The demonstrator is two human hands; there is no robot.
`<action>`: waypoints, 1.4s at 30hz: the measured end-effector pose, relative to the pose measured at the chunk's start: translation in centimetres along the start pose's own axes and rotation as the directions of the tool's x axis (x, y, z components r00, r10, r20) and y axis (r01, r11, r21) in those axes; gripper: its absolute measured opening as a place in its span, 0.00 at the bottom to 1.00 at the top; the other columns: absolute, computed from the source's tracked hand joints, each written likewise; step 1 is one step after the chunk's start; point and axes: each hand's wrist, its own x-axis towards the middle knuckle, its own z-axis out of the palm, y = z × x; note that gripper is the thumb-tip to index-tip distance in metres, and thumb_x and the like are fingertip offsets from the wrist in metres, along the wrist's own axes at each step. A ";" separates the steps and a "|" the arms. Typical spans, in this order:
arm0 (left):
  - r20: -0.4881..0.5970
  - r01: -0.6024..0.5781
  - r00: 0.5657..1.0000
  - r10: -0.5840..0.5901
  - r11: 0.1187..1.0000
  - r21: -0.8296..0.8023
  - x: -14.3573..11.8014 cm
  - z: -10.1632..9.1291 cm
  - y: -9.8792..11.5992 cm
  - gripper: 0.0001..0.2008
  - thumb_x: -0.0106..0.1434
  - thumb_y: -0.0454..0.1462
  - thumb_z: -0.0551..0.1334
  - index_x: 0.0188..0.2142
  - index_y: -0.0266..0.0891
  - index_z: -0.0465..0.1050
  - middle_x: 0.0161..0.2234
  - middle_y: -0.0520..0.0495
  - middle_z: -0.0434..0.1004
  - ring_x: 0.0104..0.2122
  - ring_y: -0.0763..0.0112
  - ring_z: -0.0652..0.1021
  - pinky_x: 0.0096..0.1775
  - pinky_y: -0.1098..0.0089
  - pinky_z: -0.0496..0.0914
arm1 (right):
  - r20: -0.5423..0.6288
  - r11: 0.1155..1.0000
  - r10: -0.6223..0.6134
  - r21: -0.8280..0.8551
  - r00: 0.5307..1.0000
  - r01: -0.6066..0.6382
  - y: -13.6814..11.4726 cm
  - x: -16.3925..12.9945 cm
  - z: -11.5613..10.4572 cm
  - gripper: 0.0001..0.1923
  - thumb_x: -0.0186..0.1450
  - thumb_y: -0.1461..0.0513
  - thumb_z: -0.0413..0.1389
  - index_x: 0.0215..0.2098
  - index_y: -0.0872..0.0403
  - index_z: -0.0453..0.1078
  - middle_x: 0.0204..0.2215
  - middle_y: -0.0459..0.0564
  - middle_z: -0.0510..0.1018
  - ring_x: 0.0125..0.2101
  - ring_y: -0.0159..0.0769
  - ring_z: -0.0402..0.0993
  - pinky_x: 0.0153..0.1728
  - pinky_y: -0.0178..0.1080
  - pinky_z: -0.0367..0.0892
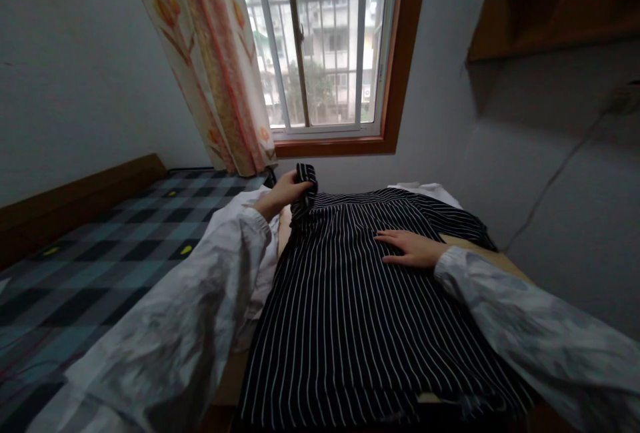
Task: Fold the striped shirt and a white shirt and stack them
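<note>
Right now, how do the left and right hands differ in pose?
The left hand curls around a gathered part of the shirt; the right hand lies flat on it, palm down.
The left hand is at the shirt's edge nearest the bed; the right hand is farther from it.
Both touch the shirt.

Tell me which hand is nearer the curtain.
Left: the left hand, holding striped fabric, is just below and right of the curtain; the right hand is farther right, on the striped shirt.

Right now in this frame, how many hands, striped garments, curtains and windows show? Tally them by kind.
Hands: 2 (left hand, right hand)
Striped garment: 1
Curtain: 1
Window: 1
Total: 5
</note>
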 end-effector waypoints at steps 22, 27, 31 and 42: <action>0.027 0.103 0.966 -0.255 0.481 0.871 -10.5 0.4 -7.6 0.10 0.67 0.44 0.65 0.43 0.41 0.79 0.45 0.41 0.87 0.46 0.55 0.84 0.40 0.66 0.69 | -0.331 0.796 0.605 0.255 0.724 -0.548 3.5 12.2 0.5 0.39 0.67 0.46 0.67 0.67 0.62 0.69 0.61 0.72 0.79 0.61 0.59 0.79 0.63 0.54 0.71; -0.090 0.137 0.987 -0.130 0.412 0.901 -11.0 -0.3 -6.3 0.14 0.72 0.43 0.58 0.50 0.41 0.77 0.45 0.39 0.86 0.44 0.54 0.85 0.41 0.63 0.70 | -0.289 0.777 0.629 0.274 0.722 -0.567 4.5 13.1 0.8 0.18 0.63 0.55 0.69 0.47 0.57 0.82 0.47 0.62 0.87 0.51 0.53 0.84 0.55 0.47 0.75; -0.036 0.086 0.987 -0.155 0.334 0.939 -11.6 -0.9 -6.6 0.15 0.72 0.41 0.58 0.53 0.40 0.76 0.47 0.35 0.86 0.46 0.50 0.85 0.42 0.61 0.71 | -0.269 0.787 0.611 0.299 0.744 -0.539 4.4 13.0 0.4 0.06 0.65 0.60 0.65 0.32 0.54 0.81 0.34 0.55 0.87 0.40 0.46 0.85 0.46 0.40 0.75; 0.043 0.017 0.981 -0.187 0.307 0.951 -12.4 -0.3 -7.9 0.16 0.71 0.40 0.59 0.50 0.36 0.80 0.43 0.29 0.86 0.47 0.45 0.86 0.45 0.57 0.73 | -0.323 0.784 0.618 0.317 0.717 -0.533 5.3 12.2 0.0 0.06 0.64 0.62 0.62 0.38 0.55 0.79 0.31 0.53 0.85 0.34 0.41 0.83 0.38 0.37 0.75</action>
